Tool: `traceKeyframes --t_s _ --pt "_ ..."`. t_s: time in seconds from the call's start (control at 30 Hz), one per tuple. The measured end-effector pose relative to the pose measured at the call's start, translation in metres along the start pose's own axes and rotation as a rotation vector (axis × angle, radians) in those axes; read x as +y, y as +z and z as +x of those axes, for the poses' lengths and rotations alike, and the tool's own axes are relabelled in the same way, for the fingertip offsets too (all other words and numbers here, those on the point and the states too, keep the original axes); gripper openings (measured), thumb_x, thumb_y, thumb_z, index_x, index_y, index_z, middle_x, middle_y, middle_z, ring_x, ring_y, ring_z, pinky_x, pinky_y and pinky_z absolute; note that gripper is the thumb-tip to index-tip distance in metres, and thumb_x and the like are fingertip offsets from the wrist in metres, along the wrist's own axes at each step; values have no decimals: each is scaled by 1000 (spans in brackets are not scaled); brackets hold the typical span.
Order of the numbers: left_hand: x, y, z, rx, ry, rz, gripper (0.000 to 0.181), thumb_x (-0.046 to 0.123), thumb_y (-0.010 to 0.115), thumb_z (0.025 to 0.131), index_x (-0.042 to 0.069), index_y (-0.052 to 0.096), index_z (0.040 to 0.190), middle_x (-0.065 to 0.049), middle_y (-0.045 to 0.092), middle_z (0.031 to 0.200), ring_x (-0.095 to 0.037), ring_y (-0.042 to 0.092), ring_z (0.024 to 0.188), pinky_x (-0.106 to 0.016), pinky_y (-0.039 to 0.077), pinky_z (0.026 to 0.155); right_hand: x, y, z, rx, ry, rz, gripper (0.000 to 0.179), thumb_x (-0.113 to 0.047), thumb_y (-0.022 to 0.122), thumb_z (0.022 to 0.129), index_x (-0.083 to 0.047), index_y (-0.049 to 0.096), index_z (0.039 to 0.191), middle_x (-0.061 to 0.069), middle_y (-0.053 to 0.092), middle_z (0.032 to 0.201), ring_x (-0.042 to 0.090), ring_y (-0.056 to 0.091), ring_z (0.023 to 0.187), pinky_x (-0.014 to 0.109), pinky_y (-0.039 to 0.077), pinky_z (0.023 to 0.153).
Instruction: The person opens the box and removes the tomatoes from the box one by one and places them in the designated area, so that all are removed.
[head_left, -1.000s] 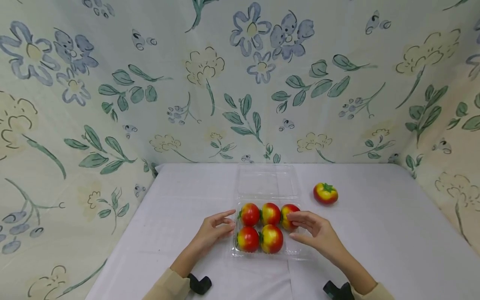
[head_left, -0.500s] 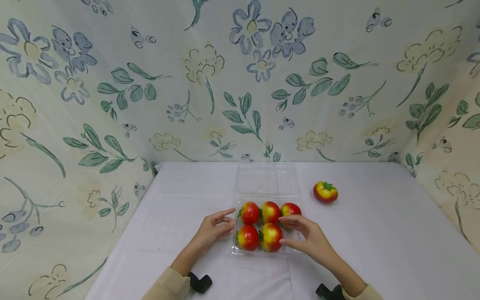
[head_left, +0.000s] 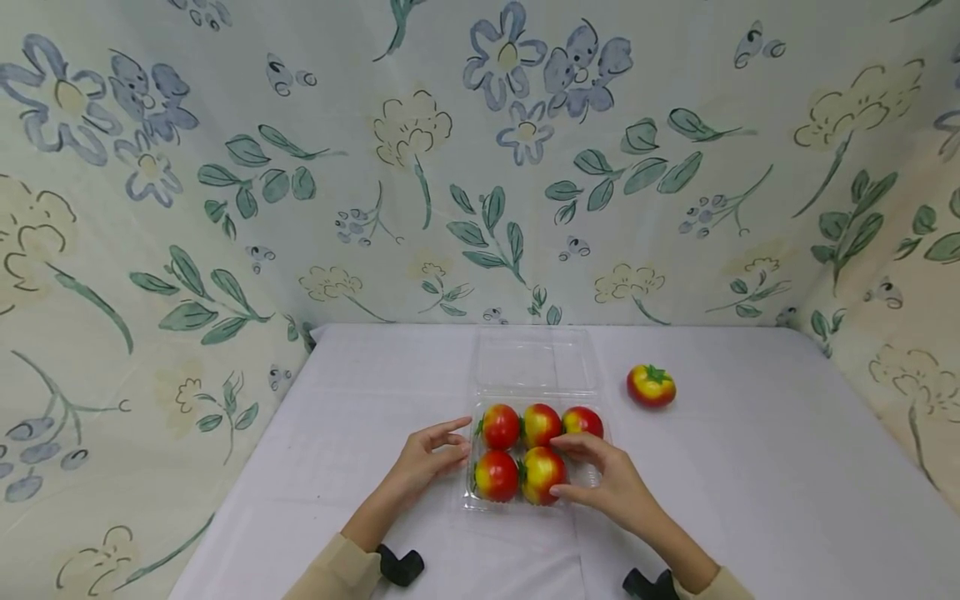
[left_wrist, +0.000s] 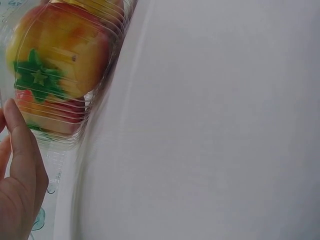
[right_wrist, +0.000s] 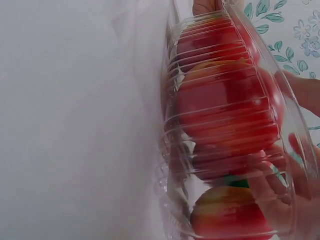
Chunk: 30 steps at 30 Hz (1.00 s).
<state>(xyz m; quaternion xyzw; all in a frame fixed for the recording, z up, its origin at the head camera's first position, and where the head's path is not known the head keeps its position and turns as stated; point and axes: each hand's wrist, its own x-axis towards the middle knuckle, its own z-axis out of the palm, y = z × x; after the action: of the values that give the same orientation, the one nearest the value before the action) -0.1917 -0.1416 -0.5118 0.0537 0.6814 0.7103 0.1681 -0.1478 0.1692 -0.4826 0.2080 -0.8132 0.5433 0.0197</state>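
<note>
A clear plastic clamshell box [head_left: 480, 506] lies with its lid [head_left: 517, 358] folded back. Inside are several red-and-yellow tomatoes with green leafy tops, three along the back and two in front; the front right place holds none. My right hand [head_left: 611, 487] grips the front middle tomato [head_left: 542, 477], thumb at its near side and fingers at its far right. At the box's left wall my left hand [head_left: 426, 461] keeps its loosely bent fingers, tips right by the edge. In the right wrist view, the ribbed wall blurs the fingers [right_wrist: 265, 175].
One more tomato [head_left: 651, 387] sits outside, to the right of the lid. White cloth [head_left: 375, 375] covers the table, and a floral curtain [head_left: 480, 167] hangs behind and at both sides. Black wrist mounts [head_left: 401, 566] show on the forearms.
My right hand has let go of the back right tomato and moved left and nearer, onto the front middle one. The left hand has stayed at the box's side.
</note>
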Motion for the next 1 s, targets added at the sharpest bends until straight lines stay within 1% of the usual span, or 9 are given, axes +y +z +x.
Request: traceKeyframes --t_s 0.23,0.47,1.0 --pt "1 1 0 -2 6 -1 50 10 69 94 2 55 141 -10 64 102 -15 67 85 -28 58 83 1 3 1 -14 33 -19 55 -17 89 74 -8 65 123 4 67 120 25 63 112 49 51 96" --pt "1 1 -1 8 4 9 50 11 70 94 3 55 141 -11 64 103 -15 68 84 -27 58 82 3 4 2 -33 32 -40 55 -20 89 75 -10 65 124 3 67 121 25 63 112 49 51 96" --pt "1 2 -1 14 -1 13 51 13 71 94 3 55 141 -12 64 104 -15 67 83 -27 58 82 4 6 3 -46 29 -53 57 -17 90 73 -10 65 123 2 66 120 24 63 109 49 53 94"
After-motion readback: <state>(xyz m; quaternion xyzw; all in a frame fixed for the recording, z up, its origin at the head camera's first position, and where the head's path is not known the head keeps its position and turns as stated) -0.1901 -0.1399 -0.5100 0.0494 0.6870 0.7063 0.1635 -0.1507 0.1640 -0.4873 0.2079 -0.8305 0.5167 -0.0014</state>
